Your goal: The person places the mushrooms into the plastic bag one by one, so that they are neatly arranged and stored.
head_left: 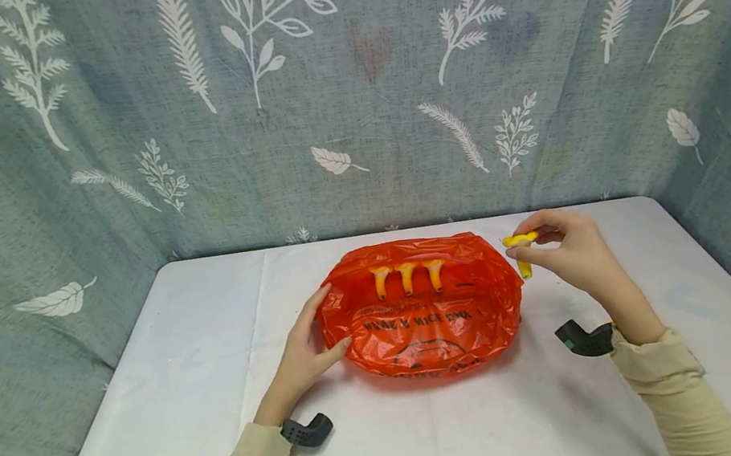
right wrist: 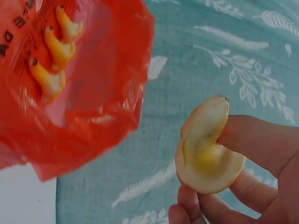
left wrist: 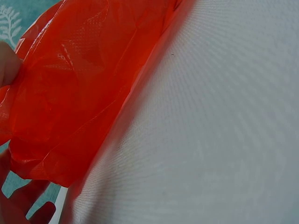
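Observation:
A red plastic bag (head_left: 428,331) with dark printing sits open at the middle of the table. At its left side my left hand (head_left: 300,354) holds the rim, thumb toward the front and fingers spread along the edge; the left wrist view shows the bag's red side (left wrist: 79,84) between them. Inside lie three yellow trumpet-shaped pieces (head_left: 407,278) in a row, narrow dark tips toward me. My right hand (head_left: 563,246) pinches a similar yellow piece (right wrist: 205,154) between thumb and fingers, just off the bag's right edge. Its flared, curled end faces the right wrist camera.
A white cloth covers the table (head_left: 204,313). Grey-green curtains (head_left: 379,136) with white leaf prints hang behind it and along both sides. Each wrist wears a black camera mount (head_left: 308,431).

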The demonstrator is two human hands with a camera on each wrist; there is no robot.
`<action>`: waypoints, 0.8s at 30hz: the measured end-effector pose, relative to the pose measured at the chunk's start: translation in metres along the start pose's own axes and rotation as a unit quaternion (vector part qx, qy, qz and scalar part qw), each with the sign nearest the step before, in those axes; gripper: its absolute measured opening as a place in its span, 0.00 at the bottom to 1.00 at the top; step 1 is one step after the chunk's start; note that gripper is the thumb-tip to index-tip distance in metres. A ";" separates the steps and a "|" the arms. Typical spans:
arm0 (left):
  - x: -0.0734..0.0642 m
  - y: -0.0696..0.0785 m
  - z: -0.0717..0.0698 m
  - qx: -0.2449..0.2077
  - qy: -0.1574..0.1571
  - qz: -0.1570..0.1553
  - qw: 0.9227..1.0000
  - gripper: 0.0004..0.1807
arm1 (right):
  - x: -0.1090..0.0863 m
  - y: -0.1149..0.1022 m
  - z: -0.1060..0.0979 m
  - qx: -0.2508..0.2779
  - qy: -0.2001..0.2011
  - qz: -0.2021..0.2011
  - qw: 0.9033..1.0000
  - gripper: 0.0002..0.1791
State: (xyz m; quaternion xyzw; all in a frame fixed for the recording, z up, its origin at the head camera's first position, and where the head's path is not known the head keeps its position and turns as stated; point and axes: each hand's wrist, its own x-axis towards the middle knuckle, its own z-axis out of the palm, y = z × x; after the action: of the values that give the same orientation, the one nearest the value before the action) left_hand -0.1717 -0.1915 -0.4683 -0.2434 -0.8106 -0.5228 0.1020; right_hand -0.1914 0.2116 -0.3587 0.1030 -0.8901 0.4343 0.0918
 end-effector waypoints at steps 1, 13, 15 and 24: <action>0.000 0.001 0.000 -0.001 0.000 -0.001 1.000 0.45 | 0.000 -0.002 0.002 0.002 -0.002 -0.002 1.000 0.13; 0.000 0.000 0.000 -0.002 -0.003 -0.011 1.000 0.45 | 0.003 -0.016 0.030 0.032 -0.044 -0.021 0.998 0.11; 0.000 0.000 0.000 -0.005 -0.003 -0.012 1.000 0.45 | 0.004 -0.017 0.036 0.041 -0.051 -0.021 0.998 0.11; 0.000 -0.001 0.000 -0.010 -0.004 -0.010 1.000 0.45 | 0.003 -0.024 0.061 0.058 -0.082 -0.002 0.995 0.12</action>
State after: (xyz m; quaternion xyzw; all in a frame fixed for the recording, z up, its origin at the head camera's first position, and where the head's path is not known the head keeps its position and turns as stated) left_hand -0.1728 -0.1921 -0.4691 -0.2388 -0.8078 -0.5312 0.0910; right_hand -0.1926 0.1483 -0.3765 0.1453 -0.8676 0.4754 0.0134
